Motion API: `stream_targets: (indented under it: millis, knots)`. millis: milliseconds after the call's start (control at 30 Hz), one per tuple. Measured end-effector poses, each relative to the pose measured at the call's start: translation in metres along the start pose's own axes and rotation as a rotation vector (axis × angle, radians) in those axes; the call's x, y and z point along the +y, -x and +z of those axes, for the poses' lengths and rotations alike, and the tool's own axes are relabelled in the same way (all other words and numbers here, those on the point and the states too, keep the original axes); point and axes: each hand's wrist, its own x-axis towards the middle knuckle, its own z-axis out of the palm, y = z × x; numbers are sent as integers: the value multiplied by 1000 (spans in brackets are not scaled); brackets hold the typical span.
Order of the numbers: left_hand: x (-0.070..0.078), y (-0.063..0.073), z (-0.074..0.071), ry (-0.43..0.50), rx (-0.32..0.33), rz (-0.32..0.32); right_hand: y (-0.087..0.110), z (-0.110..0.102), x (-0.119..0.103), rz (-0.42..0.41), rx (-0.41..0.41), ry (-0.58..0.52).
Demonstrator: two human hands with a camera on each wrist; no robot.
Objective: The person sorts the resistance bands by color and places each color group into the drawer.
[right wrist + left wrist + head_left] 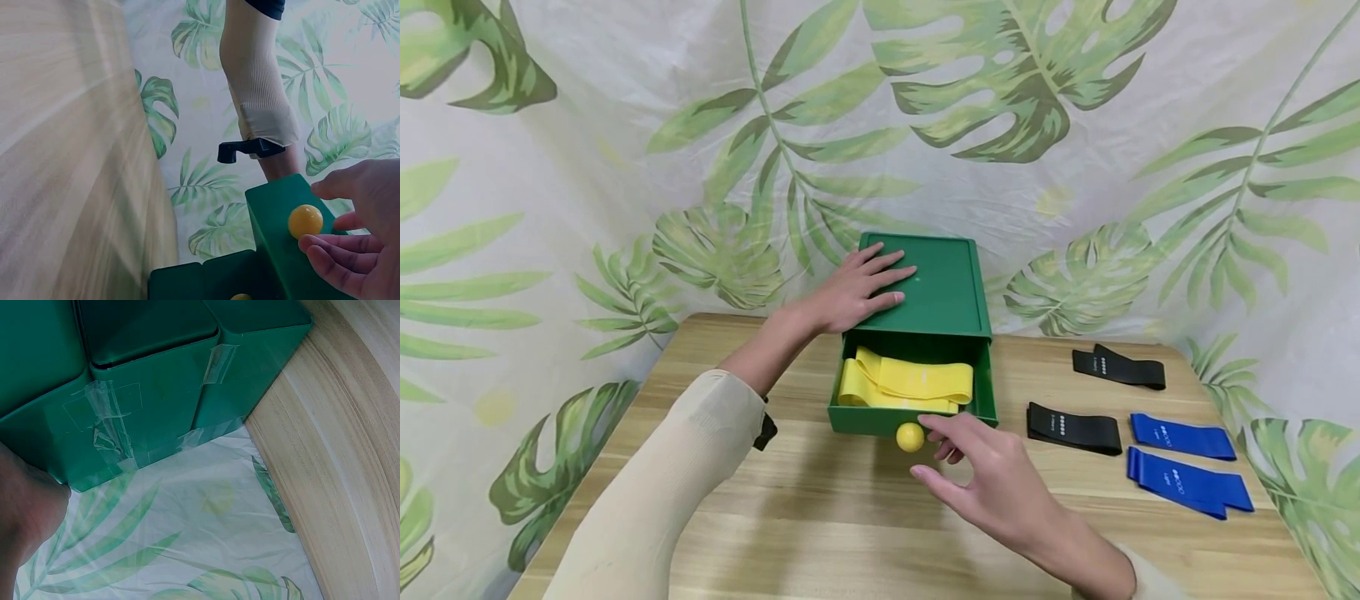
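Observation:
A green drawer box [936, 283] stands at the back of the wooden table, its top drawer [868, 421] pulled out. Folded yellow resistance bands [925, 379] lie inside that drawer. My left hand [868, 287] rests on the lid with its fingers spread; the left wrist view catches only part of this hand [31, 506] beside the box's taped green side [150, 412]. On the drawer front is a round yellow knob [910, 437]. My right hand [992, 475] is beside the knob, thumb and fingers apart around it, fingertips close to it [305, 222]; contact is unclear.
To the right on the table [775, 533] lie two folded black bands [1073, 427] [1120, 367] and two folded blue bands [1183, 436] [1189, 482]. A leaf-print cloth [625, 167] hangs behind. Below the drawer, another yellow knob [240, 297] shows in the right wrist view.

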Motion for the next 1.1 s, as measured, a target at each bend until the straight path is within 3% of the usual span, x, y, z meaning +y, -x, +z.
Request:
stream_targets:
  millis: [433,1100]
  knots:
    - [-1,0,1,-10,2,5,-2,19,4,6,83,112]
    - [-1,0,1,19,7,1,-17,26,29,83,141,-12]
